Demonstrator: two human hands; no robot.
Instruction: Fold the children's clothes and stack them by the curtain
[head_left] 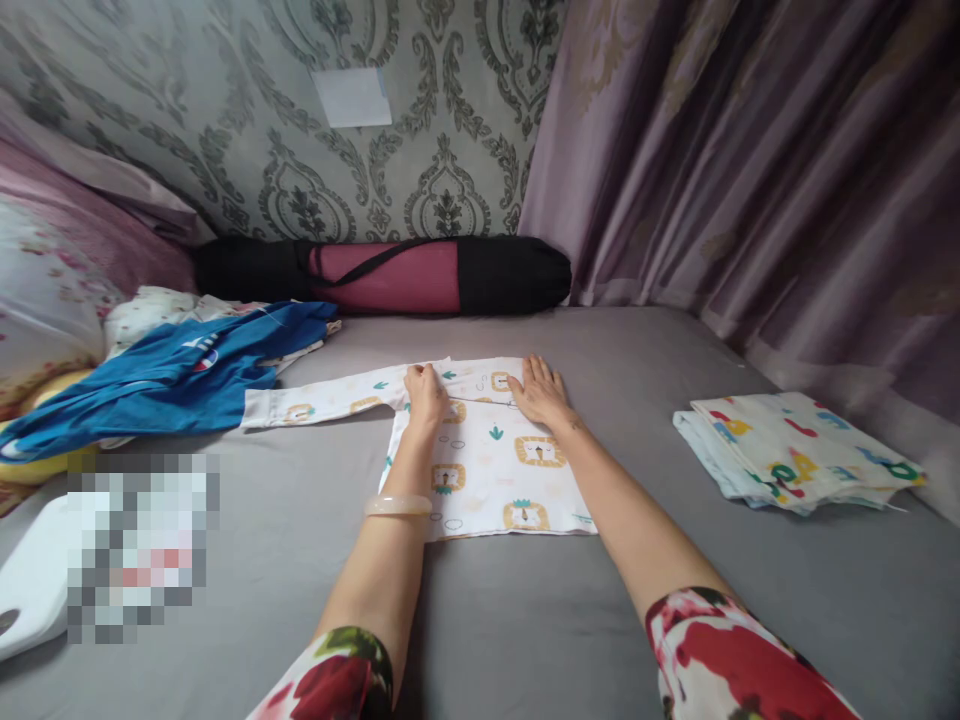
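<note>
A white child's shirt [491,470] printed with orange lions and green leaves lies flat on the grey sheet [517,630]. Its left-hand sleeve [337,398] stretches out to the left, while the other sleeve lies folded across the upper body. My left hand [426,392] is closed with the fingers pinching the cloth near the left shoulder. Fingers extended, my right hand [541,392] rests flat on the shirt's upper right edge, over the fold.
Rumpled blue clothing [225,350] lies at the left, touching the sleeve's cuff. A folded stack of printed cloths [802,450] sits at the right. Along the wall is a black and pink roll bag [405,275]. A white object [45,570], partly blurred, lies at lower left.
</note>
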